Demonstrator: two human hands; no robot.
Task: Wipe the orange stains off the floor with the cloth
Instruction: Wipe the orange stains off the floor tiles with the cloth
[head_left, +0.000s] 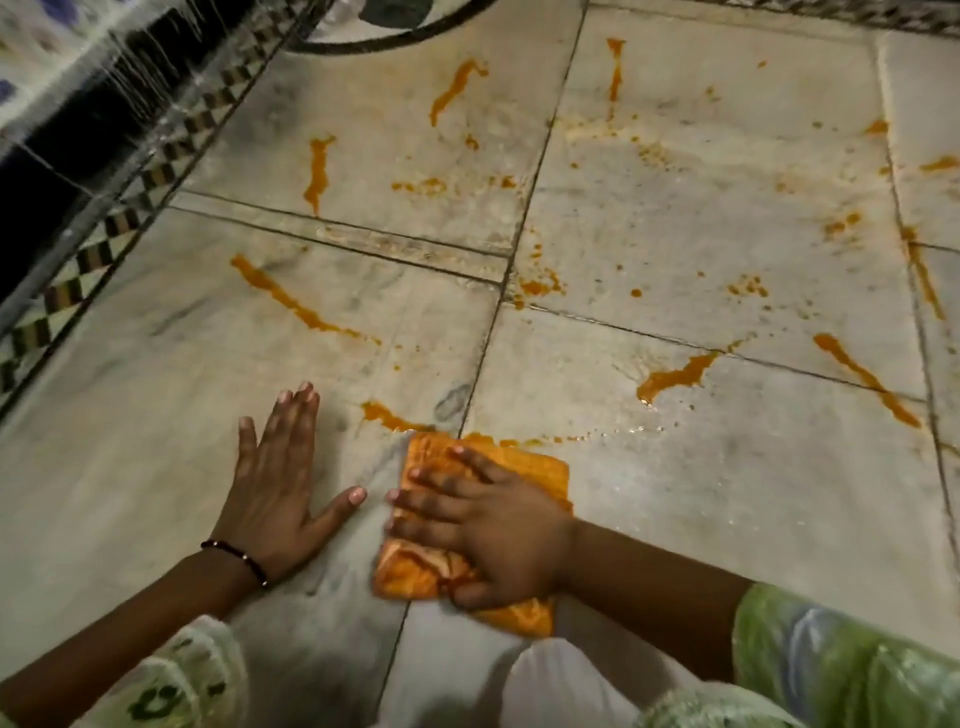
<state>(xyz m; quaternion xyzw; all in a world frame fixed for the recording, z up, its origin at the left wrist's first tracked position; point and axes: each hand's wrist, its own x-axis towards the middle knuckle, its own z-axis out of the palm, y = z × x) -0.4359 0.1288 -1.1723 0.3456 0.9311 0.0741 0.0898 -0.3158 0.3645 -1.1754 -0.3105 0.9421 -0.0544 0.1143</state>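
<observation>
Your right hand (483, 525) lies flat with spread fingers on the folded orange cloth (519, 467), low in the frame's middle, pressing it onto the floor (727, 493). Your left hand (275, 483) rests open, palm down, on bare tile just left of the cloth, a dark beaded bracelet (236, 558) on its wrist. The floor is pale marbled tile with dark joints. Orange stains (675, 374) streak and spatter it above the cloth, too many to count exactly. A checkered border (93, 254) runs along the upper left.
</observation>
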